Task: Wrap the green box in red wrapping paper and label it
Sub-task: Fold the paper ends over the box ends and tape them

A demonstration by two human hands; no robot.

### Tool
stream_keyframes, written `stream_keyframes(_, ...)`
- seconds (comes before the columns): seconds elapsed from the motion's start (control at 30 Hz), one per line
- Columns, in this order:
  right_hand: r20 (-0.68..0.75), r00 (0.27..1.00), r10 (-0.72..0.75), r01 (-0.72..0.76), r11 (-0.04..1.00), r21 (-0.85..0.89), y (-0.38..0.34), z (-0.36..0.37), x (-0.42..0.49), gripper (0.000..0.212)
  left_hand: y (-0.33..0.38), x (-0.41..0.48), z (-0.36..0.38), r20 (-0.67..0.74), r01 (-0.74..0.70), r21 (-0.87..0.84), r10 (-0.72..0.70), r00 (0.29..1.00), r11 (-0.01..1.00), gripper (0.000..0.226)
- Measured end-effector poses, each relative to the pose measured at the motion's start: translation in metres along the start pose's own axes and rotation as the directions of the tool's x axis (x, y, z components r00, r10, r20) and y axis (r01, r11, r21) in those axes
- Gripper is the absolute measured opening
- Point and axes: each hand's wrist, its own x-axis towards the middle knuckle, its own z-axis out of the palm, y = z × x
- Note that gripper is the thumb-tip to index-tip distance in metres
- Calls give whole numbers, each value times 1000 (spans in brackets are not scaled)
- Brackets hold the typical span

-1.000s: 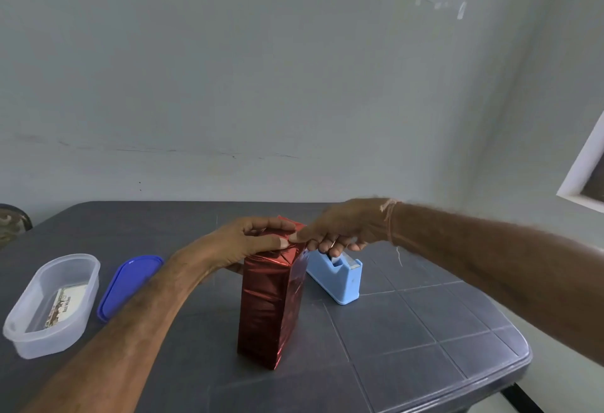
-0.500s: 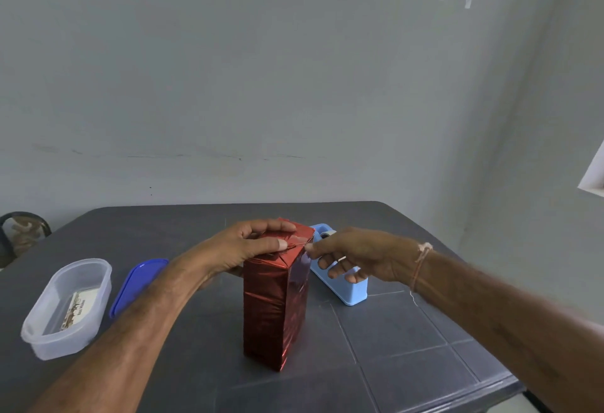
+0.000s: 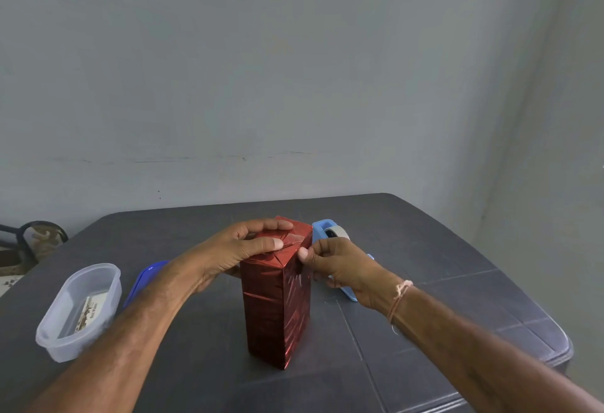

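The red-wrapped box stands on the bench, the left hand clasping its folded top in a firm grip. The right hand, back from the dispenser behind the box, pinches tape onto the top edge: sealing, I'd say.

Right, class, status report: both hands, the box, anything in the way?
Left grip holds top of the tall box wrapped in shiny red paper. Right grip pinches its top right edge. Light blue plastic tape dispenser behind, not blocking.
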Motion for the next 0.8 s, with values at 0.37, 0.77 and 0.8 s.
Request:
stream_keyframes(0.37,77,718,-692,599,558,-574,-7,-14,0,22,4,-2,1,15,9,10,-9,1000,1000,30)
stream_keyframes(0.77,-122,731,-672,551,686,-474,10,3,-20,49,1,-2,8,-33,-37,-24,36,999,999,30)
stream_keyframes(0.8,-137,734,-665,564,709,-424,15,13,-26,55,0,-3,9,-50,-50,-42,48,998,998,30)
